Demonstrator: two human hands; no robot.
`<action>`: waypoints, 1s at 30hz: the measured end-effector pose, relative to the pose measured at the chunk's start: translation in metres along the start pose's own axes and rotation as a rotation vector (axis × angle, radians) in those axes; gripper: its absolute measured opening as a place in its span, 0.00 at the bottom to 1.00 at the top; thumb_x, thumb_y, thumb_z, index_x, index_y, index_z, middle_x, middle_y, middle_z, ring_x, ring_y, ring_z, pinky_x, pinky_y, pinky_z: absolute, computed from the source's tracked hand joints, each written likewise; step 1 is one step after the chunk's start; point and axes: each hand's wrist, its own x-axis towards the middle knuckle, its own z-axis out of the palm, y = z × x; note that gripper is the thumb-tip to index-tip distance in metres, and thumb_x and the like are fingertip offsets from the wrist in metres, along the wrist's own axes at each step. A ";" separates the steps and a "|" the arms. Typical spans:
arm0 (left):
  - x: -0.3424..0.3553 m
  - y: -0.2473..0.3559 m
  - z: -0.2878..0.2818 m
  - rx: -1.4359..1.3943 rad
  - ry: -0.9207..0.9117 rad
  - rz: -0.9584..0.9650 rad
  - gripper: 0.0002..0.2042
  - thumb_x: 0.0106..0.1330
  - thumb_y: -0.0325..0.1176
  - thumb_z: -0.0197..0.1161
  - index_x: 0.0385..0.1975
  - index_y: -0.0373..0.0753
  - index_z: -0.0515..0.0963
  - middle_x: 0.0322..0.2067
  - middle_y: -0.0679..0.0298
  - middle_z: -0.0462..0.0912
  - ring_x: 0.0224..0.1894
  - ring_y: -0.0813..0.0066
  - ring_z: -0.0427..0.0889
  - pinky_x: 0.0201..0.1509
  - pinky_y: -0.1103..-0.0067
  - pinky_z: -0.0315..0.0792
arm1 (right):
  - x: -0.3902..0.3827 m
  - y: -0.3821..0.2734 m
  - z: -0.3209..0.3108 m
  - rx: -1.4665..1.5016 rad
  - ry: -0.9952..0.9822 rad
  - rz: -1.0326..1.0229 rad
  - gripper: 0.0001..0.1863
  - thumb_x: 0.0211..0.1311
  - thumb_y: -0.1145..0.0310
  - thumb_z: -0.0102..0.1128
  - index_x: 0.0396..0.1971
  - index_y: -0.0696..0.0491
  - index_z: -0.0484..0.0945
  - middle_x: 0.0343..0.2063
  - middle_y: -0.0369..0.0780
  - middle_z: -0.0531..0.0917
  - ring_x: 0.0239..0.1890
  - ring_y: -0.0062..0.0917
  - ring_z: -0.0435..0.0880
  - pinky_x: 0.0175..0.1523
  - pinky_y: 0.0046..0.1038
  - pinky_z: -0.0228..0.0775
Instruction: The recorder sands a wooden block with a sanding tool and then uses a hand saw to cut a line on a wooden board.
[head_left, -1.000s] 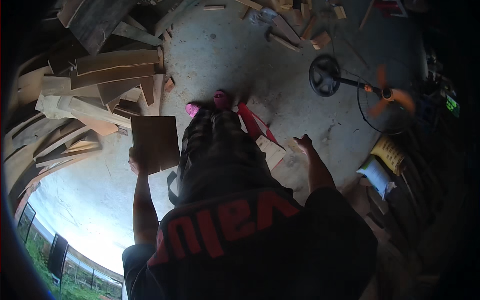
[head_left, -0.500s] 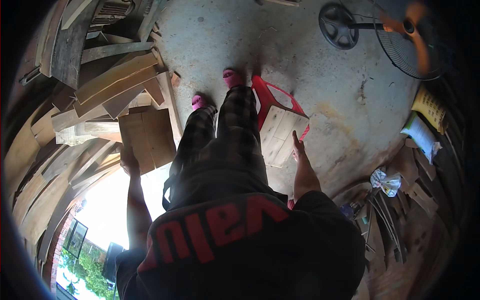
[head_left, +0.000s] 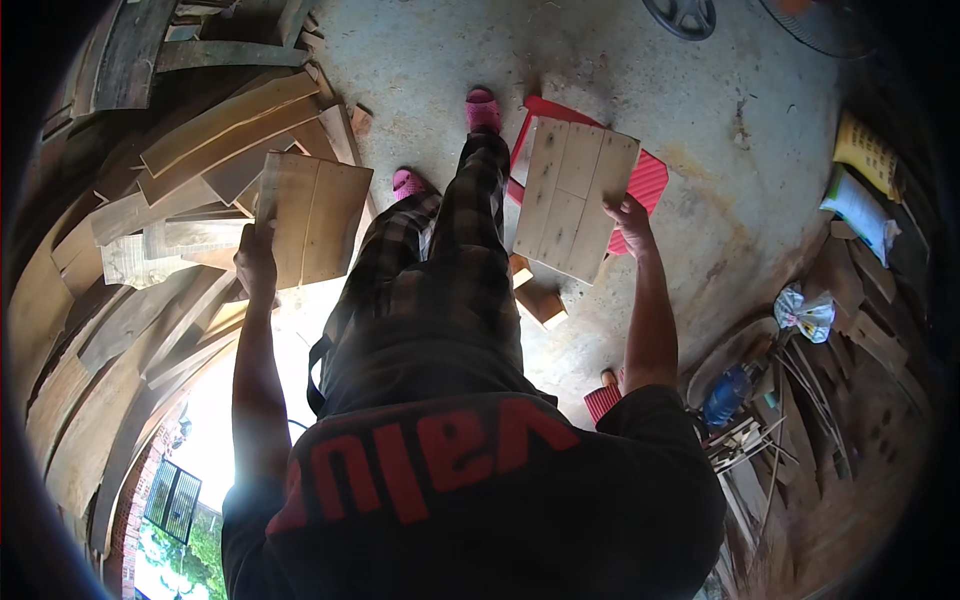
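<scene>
L hand (head_left: 256,268) grips a brown board (head_left: 313,220) by its edge, near the wood pile (head_left: 150,200). R hand (head_left: 632,218) pinches a slatted panel (head_left: 573,198) above the red stool (head_left: 648,178), over concrete floor (head_left: 720,120).

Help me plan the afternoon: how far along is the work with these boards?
Done: nothing shows as finished. In hand: the left hand grips a brown board, the right hand a pale slatted panel over the red stool. Left: likely plenty, since a large pile of boards lies beside the person and small blocks sit on the floor.
</scene>
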 end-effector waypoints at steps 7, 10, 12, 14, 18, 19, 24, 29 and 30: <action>-0.036 -0.039 0.011 0.135 -0.143 0.120 0.21 0.66 0.54 0.58 0.30 0.39 0.70 0.24 0.44 0.77 0.29 0.38 0.73 0.30 0.58 0.66 | -0.114 0.055 0.061 -0.468 0.185 -0.283 0.16 0.56 0.62 0.64 0.42 0.55 0.78 0.21 0.41 0.80 0.24 0.25 0.78 0.32 0.32 0.69; -0.046 -0.047 0.020 0.208 -0.202 0.114 0.22 0.66 0.56 0.57 0.30 0.40 0.69 0.26 0.43 0.79 0.33 0.34 0.75 0.31 0.54 0.67 | -0.151 0.093 0.067 -0.851 0.095 -0.083 0.16 0.57 0.59 0.63 0.32 0.57 0.75 0.23 0.47 0.80 0.28 0.40 0.81 0.35 0.39 0.71; -0.054 -0.052 0.024 0.263 -0.213 0.104 0.22 0.66 0.56 0.57 0.30 0.40 0.69 0.26 0.43 0.79 0.33 0.35 0.75 0.31 0.54 0.67 | -0.168 0.126 0.078 -0.943 0.009 -0.108 0.15 0.56 0.60 0.63 0.31 0.57 0.73 0.22 0.49 0.79 0.31 0.46 0.81 0.37 0.43 0.72; -0.058 -0.055 0.031 0.297 -0.237 0.111 0.21 0.66 0.55 0.57 0.30 0.39 0.69 0.26 0.43 0.78 0.33 0.36 0.76 0.31 0.55 0.66 | -0.181 0.166 0.095 -1.020 -0.013 -0.099 0.13 0.56 0.62 0.63 0.33 0.55 0.73 0.25 0.48 0.80 0.33 0.45 0.81 0.40 0.44 0.74; -0.055 -0.060 0.057 0.225 -0.277 0.086 0.21 0.67 0.54 0.57 0.29 0.38 0.69 0.25 0.45 0.77 0.29 0.41 0.74 0.31 0.58 0.66 | -0.205 0.259 0.134 -1.104 -0.093 0.117 0.09 0.55 0.68 0.61 0.35 0.52 0.75 0.31 0.45 0.83 0.37 0.42 0.83 0.42 0.41 0.75; -0.053 -0.061 0.066 0.178 -0.281 0.073 0.21 0.67 0.53 0.57 0.29 0.38 0.70 0.25 0.45 0.76 0.27 0.45 0.74 0.30 0.60 0.65 | -0.210 0.283 0.143 -1.160 -0.120 0.183 0.08 0.55 0.70 0.60 0.35 0.52 0.75 0.31 0.45 0.83 0.37 0.41 0.83 0.43 0.41 0.75; -0.047 -0.085 0.121 0.234 -0.208 0.155 0.18 0.68 0.49 0.55 0.33 0.37 0.73 0.28 0.46 0.78 0.28 0.49 0.76 0.32 0.61 0.66 | -0.231 0.388 0.191 -1.055 -0.235 0.507 0.06 0.56 0.73 0.56 0.34 0.51 0.79 0.33 0.45 0.85 0.40 0.39 0.85 0.45 0.38 0.77; -0.044 -0.144 0.189 0.051 -0.214 0.108 0.14 0.71 0.39 0.53 0.30 0.33 0.73 0.23 0.59 0.72 0.27 0.72 0.69 0.35 0.73 0.66 | -0.230 0.490 0.250 -1.066 -0.317 0.538 0.09 0.62 0.71 0.47 0.33 0.49 0.80 0.30 0.44 0.84 0.39 0.37 0.85 0.42 0.39 0.77; -0.044 -0.157 0.203 0.068 -0.217 0.121 0.13 0.72 0.37 0.52 0.30 0.33 0.73 0.23 0.61 0.72 0.28 0.74 0.69 0.35 0.74 0.66 | -0.225 0.513 0.261 -1.102 -0.345 0.486 0.09 0.62 0.71 0.48 0.32 0.49 0.80 0.30 0.43 0.84 0.38 0.36 0.85 0.41 0.38 0.77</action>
